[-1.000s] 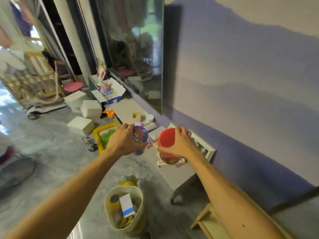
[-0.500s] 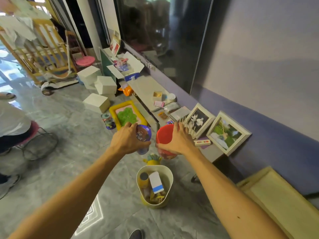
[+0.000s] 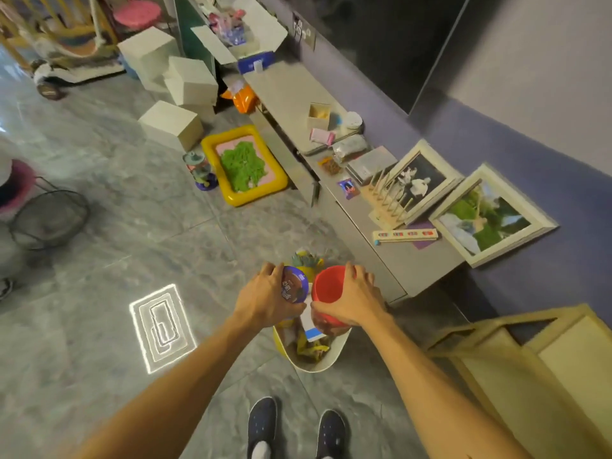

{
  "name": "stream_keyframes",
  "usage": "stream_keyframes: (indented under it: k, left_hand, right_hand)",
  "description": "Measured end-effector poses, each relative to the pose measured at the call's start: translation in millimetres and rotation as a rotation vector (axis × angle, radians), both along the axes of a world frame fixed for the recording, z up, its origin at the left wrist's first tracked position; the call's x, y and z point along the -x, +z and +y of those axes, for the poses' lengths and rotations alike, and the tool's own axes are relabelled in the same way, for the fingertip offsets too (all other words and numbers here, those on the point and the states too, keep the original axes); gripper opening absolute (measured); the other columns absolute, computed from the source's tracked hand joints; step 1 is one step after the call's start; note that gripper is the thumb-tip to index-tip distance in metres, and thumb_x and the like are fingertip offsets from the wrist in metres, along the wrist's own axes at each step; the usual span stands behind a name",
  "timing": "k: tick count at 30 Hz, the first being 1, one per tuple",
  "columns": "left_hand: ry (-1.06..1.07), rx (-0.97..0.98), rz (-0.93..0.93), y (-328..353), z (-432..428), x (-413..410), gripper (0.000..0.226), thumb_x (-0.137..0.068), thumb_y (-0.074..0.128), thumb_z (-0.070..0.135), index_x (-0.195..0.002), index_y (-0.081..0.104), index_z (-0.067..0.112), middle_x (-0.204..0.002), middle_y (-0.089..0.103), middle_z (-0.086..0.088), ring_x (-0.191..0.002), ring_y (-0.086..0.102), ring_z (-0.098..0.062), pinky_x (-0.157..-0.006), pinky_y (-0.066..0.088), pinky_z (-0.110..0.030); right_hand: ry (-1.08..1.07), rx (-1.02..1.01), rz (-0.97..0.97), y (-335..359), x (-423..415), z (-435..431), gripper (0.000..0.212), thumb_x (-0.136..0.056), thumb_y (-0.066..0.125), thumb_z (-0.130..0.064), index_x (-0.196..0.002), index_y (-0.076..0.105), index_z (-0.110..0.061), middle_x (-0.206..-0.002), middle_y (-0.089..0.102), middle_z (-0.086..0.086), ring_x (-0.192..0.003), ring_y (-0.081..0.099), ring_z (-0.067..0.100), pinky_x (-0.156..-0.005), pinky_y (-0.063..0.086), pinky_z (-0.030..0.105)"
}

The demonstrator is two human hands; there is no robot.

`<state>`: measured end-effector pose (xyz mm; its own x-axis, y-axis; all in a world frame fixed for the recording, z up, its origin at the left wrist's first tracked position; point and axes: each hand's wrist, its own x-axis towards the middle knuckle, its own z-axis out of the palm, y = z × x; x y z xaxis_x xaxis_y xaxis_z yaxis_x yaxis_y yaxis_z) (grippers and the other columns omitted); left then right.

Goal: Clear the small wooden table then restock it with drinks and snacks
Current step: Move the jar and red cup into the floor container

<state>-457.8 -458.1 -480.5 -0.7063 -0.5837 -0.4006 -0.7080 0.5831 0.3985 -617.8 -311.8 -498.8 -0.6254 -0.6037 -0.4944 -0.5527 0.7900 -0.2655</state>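
Observation:
My left hand (image 3: pixel 265 298) grips a small round container with a purple-blue lid (image 3: pixel 294 288). A red cup (image 3: pixel 328 293) is held in my right hand (image 3: pixel 354 301), fingers curled over its rim. Both are held directly above a cream-coloured bin (image 3: pixel 313 361) on the floor, which holds a white-and-blue carton (image 3: pixel 311 323) and yellow wrappers. The small wooden table (image 3: pixel 543 362) shows at the lower right, its pale top partly cut off by the frame edge.
A low grey cabinet (image 3: pixel 390 260) along the purple wall carries two framed pictures (image 3: pixel 490 217), a wooden peg rack and small items. A yellow tray with green sand (image 3: pixel 243 165), white boxes (image 3: pixel 170 125) and a wire stool (image 3: pixel 49 217) stand on the grey tiled floor. My shoes (image 3: pixel 294 425) are below.
The view has tilted down and I have stepped closer to the bin. Both hands, still holding the container and the red cup, now hover right over the bin's opening.

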Motion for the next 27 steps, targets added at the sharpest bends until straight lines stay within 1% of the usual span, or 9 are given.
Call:
stream_keyframes:
  k: [4,7,9,11,15,18,21,23,27]
  left_hand:
    - [0.036,-0.017,-0.045,-90.7,3.9,-0.1,0.110,-0.060,0.072,0.083,-0.150,0.044,0.026,-0.143,0.052,0.002,-0.119,0.062,-0.031,-0.092,0.058,-0.043]
    - [0.051,-0.066,-0.060,-141.3,13.5,-6.0,0.113,-0.060,0.075,0.081,-0.153,0.043,0.026,-0.145,0.051,0.002,-0.122,0.061,-0.031,-0.095,0.058,-0.044]
    - [0.048,-0.088,-0.053,-163.2,22.4,-7.6,0.111,-0.059,0.077,0.081,-0.151,0.044,0.028,-0.143,0.052,0.001,-0.120,0.063,-0.032,-0.095,0.058,-0.044]
    - [0.033,-0.093,-0.071,-181.7,30.9,-7.6,0.114,-0.061,0.078,0.082,-0.155,0.041,0.027,-0.148,0.051,0.000,-0.119,0.064,-0.033,-0.095,0.058,-0.043]
    - [-0.008,-0.090,-0.145,-204.4,41.8,-6.1,0.126,-0.064,0.069,0.084,-0.165,0.030,0.020,-0.162,0.040,-0.002,-0.130,0.061,-0.033,-0.101,0.057,-0.045]
    - [-0.035,-0.080,-0.158,-196.4,42.9,-3.9,0.126,-0.065,0.068,0.085,-0.165,0.028,0.020,-0.165,0.036,-0.002,-0.137,0.056,-0.032,-0.105,0.054,-0.043]
    - [-0.034,-0.043,-0.111,-167.6,37.3,1.4,0.116,-0.068,0.067,0.084,-0.161,0.035,0.023,-0.163,0.038,-0.001,-0.140,0.052,-0.030,-0.106,0.053,-0.043]
    - [-0.047,0.001,-0.078,-139.3,30.0,8.6,0.106,-0.076,0.066,0.079,-0.160,0.036,0.023,-0.165,0.038,-0.003,-0.142,0.050,-0.030,-0.106,0.051,-0.044]
    - [-0.046,0.109,-0.029,-63.3,13.0,26.3,0.102,-0.086,0.058,0.080,-0.164,0.032,0.020,-0.170,0.033,-0.005,-0.147,0.046,-0.031,-0.112,0.048,-0.046]
  right_hand:
    - [0.011,-0.003,-0.016,-83.3,-0.7,0.2,0.154,-0.052,0.064,-0.100,-0.165,0.014,-0.008,-0.163,0.029,0.012,-0.146,0.033,0.037,-0.112,0.045,0.053]
    - [0.026,-0.017,-0.038,-133.3,-5.0,8.4,0.155,-0.050,0.064,-0.099,-0.165,0.014,-0.008,-0.162,0.031,0.012,-0.144,0.035,0.037,-0.112,0.044,0.053]
    - [0.019,-0.013,-0.047,-157.4,-7.2,15.0,0.152,-0.051,0.068,-0.097,-0.164,0.015,-0.009,-0.161,0.032,0.013,-0.144,0.036,0.037,-0.113,0.044,0.053]
    - [0.016,-0.009,-0.063,-174.7,-9.1,21.3,0.150,-0.054,0.073,-0.092,-0.165,0.014,-0.011,-0.164,0.029,0.014,-0.147,0.033,0.038,-0.117,0.041,0.053]
    - [0.037,-0.018,-0.066,-194.1,-11.5,30.2,0.151,-0.057,0.076,-0.089,-0.166,0.011,-0.008,-0.166,0.025,0.018,-0.152,0.027,0.040,-0.122,0.034,0.051]
    - [0.049,-0.018,-0.110,-190.5,-10.1,32.4,0.152,-0.059,0.075,-0.090,-0.168,0.004,-0.012,-0.173,0.012,0.016,-0.158,0.014,0.041,-0.126,0.026,0.054]
    - [0.065,-0.014,-0.103,-167.6,-2.1,32.2,0.145,-0.066,0.072,-0.090,-0.168,0.002,-0.016,-0.175,0.004,0.011,-0.159,0.011,0.042,-0.124,0.029,0.057]
    - [0.062,-0.004,-0.083,-141.8,7.3,31.4,0.142,-0.068,0.067,-0.092,-0.169,0.004,-0.014,-0.176,0.005,0.013,-0.160,0.011,0.042,-0.126,0.029,0.056]
    - [0.015,0.075,0.009,-67.9,32.6,29.3,0.136,-0.071,0.058,-0.095,-0.168,0.016,-0.009,-0.173,0.020,0.015,-0.158,0.023,0.036,-0.124,0.033,0.050]
